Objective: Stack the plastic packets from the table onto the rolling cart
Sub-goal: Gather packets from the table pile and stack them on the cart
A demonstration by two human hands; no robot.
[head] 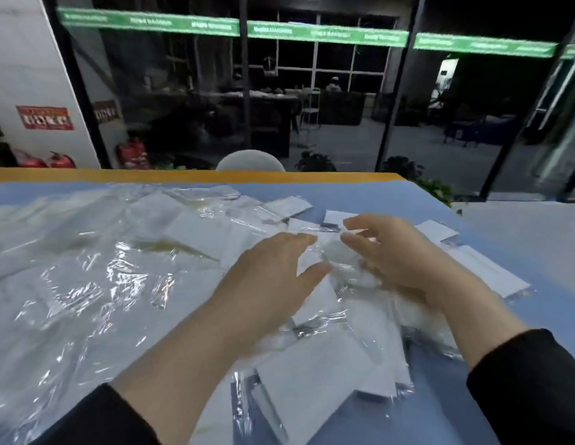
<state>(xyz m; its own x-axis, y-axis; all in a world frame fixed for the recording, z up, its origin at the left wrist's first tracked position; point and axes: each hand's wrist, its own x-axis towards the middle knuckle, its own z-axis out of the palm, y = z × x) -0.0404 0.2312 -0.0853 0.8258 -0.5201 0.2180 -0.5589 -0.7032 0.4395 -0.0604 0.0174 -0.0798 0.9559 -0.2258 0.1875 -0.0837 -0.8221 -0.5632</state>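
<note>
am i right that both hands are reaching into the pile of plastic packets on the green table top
Not quite: the table top is blue, with an orange far edge, not green. The rest holds. The head view shows the left hand and the right hand reaching into the pile of plastic packets on it.

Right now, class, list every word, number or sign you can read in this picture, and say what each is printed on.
Nothing here can be read.
Green strip across the glass: white lettering, too blurred.
Red sign on the white wall: white characters, too blurred.
Its reflection in the glass: also blurred.
Packets on the table: no print visible.
</note>
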